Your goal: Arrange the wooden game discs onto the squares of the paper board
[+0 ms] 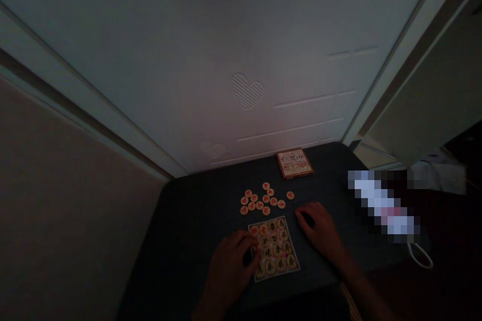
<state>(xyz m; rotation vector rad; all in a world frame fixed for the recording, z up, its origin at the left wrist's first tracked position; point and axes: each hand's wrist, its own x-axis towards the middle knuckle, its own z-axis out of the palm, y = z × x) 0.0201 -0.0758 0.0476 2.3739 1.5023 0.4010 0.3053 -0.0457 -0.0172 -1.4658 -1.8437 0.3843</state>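
Observation:
A square tray point(295, 257) holds rows of round Chinese chess pieces, mostly with black characters and a few with red ones. Over its left side, my left hand point(235, 256) has thumb and fingers pinched on a Chinese chess piece point(256, 244), largely covered by the fingertips. My right hand point(318, 225) rests on the table right of the tray, its fingers curled and thumb tip close to them, with nothing visible in the grip. Beyond the tray lie several loose red-marked pieces point(266, 199), with one piece point(289, 195) set off to the right.
A flat box lid point(294, 163) with printed writing lies at the back of the dark table point(188, 225), near a white panel point(181, 70) with embossed hearts. On the right is a blurred-out pale object point(384, 205) with a white cord loop point(425, 261).

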